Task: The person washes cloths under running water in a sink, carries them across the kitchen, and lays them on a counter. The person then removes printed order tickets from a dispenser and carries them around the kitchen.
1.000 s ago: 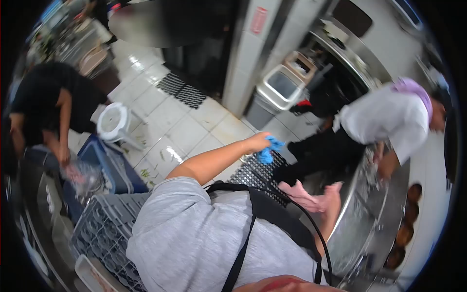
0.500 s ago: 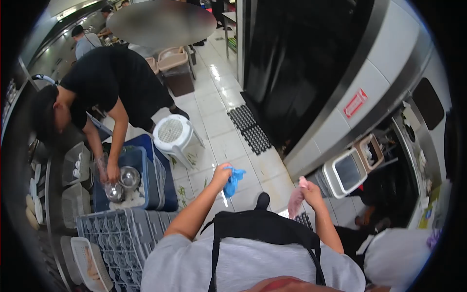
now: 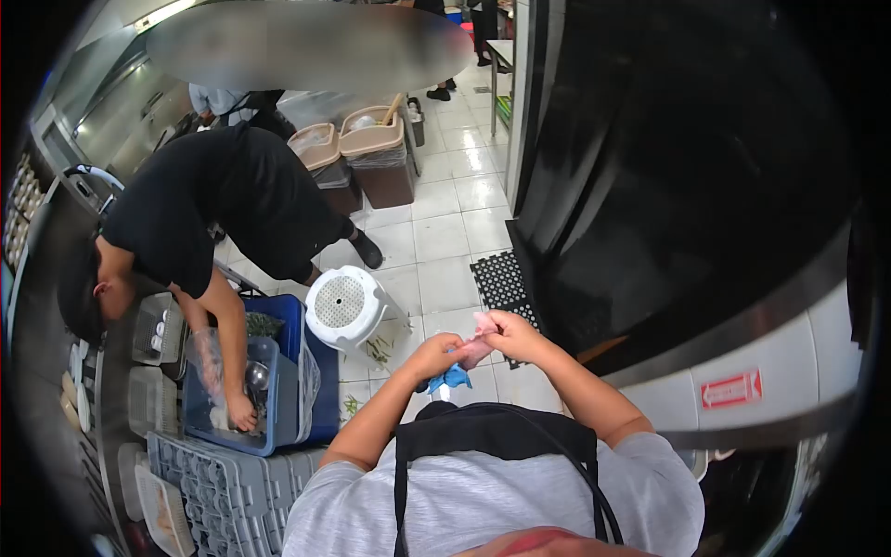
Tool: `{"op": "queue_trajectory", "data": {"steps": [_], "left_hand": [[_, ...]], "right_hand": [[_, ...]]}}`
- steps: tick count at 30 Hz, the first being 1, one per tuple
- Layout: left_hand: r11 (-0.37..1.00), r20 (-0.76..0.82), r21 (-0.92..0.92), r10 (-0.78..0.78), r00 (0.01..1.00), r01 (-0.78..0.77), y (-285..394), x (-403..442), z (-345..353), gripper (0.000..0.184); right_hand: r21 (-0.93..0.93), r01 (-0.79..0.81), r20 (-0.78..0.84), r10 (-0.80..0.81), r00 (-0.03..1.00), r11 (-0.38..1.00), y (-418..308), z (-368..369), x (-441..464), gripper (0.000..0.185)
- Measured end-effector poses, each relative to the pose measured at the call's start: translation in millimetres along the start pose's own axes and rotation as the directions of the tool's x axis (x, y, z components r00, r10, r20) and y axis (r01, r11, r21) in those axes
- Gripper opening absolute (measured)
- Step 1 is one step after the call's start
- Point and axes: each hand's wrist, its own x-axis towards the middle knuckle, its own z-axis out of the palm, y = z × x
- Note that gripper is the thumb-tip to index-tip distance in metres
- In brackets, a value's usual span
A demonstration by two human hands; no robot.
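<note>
In front of my black apron (image 3: pixel 506 421) my two hands are close together. My right hand (image 3: pixel 516 338) is closed on the upper end of a pink cloth (image 3: pixel 477 349), thin and crumpled. Closed too, my left hand (image 3: pixel 440 358) has fingers at the pink cloth's other end, while a crumpled blue cloth (image 3: pixel 451 378) hangs below from the same hand. Whether the blue piece is a cloth or a glove is hard to make out.
To my left a co-worker (image 3: pixel 223 204) bends over a blue tub (image 3: pixel 286 390) with metal bowls. A white stool (image 3: pixel 343 308), bins (image 3: pixel 382 176) and a black mat (image 3: pixel 501 278) stand or lie ahead. Grey racks (image 3: pixel 232 483) are at lower left; scraps litter the tiles.
My hands, apart before, have come together, the right one moving left with the pink cloth. My view has turned rightward and forward. The co-worker's hand has shifted within the tub.
</note>
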Motion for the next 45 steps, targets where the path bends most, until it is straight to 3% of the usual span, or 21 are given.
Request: {"op": "queue_trajectory", "data": {"steps": [3,5,9,10,16,17,18,20,23,26,29,31,33,35,36,38,39,40,42,44,45], "left_hand": [[0.998,-0.176,-0.068,-0.029,0.984,0.017,-21.9,41.0,-34.7,0.009],[0.975,-0.134,-0.217,-0.082,0.988,0.052,-27.8,73.3,-65.8,0.012],[0.900,-0.019,-0.432,-0.080,0.997,0.064,-47.9,158.4,-120.8,0.013],[0.905,-0.024,-0.418,-0.096,0.995,0.077,-51.0,183.7,-132.9,0.013],[0.877,0.034,-0.453,-0.161,0.986,0.159,-56.9,340.1,-185.0,0.022],[0.938,0.137,-0.308,-0.118,0.984,0.156,-58.8,366.4,-189.6,0.022],[0.979,0.250,-0.156,-0.091,0.964,0.133,-66.1,416.4,-203.2,0.022],[0.996,0.351,-0.080,-0.014,0.936,0.045,-63.3,467.4,-215.1,0.020],[0.990,0.081,0.085,-0.122,0.989,0.115,-60.8,541.2,-242.6,0.018],[0.986,-0.067,0.165,-0.002,0.998,0.013,-33.8,613.9,-294.9,0.015],[0.985,-0.264,0.150,0.125,0.956,-0.087,25.2,665.8,-341.8,0.013],[0.969,-0.340,0.192,0.216,0.915,-0.157,61.1,696.0,-374.8,0.014],[0.948,-0.332,0.245,0.279,0.901,-0.203,79.3,730.3,-399.1,0.016],[0.921,-0.237,0.304,0.322,0.917,-0.244,63.1,764.7,-414.9,0.017],[0.921,-0.186,0.303,0.311,0.932,-0.247,52.0,781.2,-422.1,0.017],[0.928,-0.122,0.256,0.309,0.943,-0.271,21.8,817.0,-438.6,0.017],[0.931,-0.098,0.255,0.294,0.951,-0.261,6.4,836.0,-451.9,0.017],[0.934,-0.069,0.252,0.279,0.958,-0.254,-4.4,853.1,-467.1,0.017],[0.902,-0.035,0.281,0.352,0.935,-0.328,-22.0,892.0,-503.3,0.019],[0.907,0.001,0.206,0.376,0.927,-0.368,-29.7,931.7,-538.3,0.018],[0.910,0.014,0.164,0.384,0.923,-0.381,-32.0,952.6,-553.9,0.018]], "right_hand": [[-0.161,0.074,0.006,-0.074,0.997,0.984,24.0,-32.9,67.3,0.012],[0.004,-0.094,-0.017,0.094,0.995,0.996,37.8,-51.5,111.6,0.011],[-0.030,-0.252,-0.068,0.250,0.966,0.967,49.6,-99.6,183.1,0.013],[-0.174,-0.136,-0.143,0.111,0.983,0.975,74.0,-114.5,199.7,0.013],[0.088,-0.224,-0.313,0.240,0.919,0.971,105.9,-208.1,284.9,0.011],[0.109,-0.206,-0.337,0.231,0.913,0.972,112.7,-222.3,298.4,0.011],[-0.187,-0.116,-0.440,0.022,0.898,0.976,136.2,-250.9,330.6,0.010],[-0.194,-0.221,-0.440,0.116,0.891,0.956,164.4,-281.3,363.9,0.006],[-0.040,-0.304,-0.405,0.263,0.876,0.952,199.4,-325.8,416.8,0.006],[0.008,-0.325,-0.384,0.303,0.872,0.946,194.6,-392.7,500.6,0.007],[0.128,0.047,-0.573,0.036,0.819,0.991,175.3,-450.7,580.9,0.014],[0.084,0.341,-0.832,-0.122,0.541,0.936,170.2,-471.6,625.8,0.026],[0.363,0.094,-0.769,0.241,0.592,0.927,188.4,-474.1,662.1,0.028],[0.656,-0.219,-0.448,0.607,0.657,0.722,197.1,-467.4,712.9,0.026],[0.547,-0.145,-0.402,0.410,0.819,0.825,250.7,-466.8,749.2,0.027],[-0.252,-0.112,-0.304,0.031,0.952,0.961,274.7,-478.3,822.0,0.026],[-0.818,-0.127,-0.197,-0.066,0.978,0.561,275.7,-490.8,858.6,0.024],[-0.993,-0.060,-0.055,-0.054,0.997,-0.105,267.2,-499.2,884.6,0.023],[-0.911,-0.289,-0.377,-0.311,0.873,0.295,273.6,-517.6,926.4,0.022],[-0.910,-0.394,-0.413,-0.367,0.833,0.131,261.9,-548.8,965.1,0.024],[-0.900,-0.365,-0.296,-0.282,0.913,-0.237,253.1,-564.6,986.9,0.025]]}}
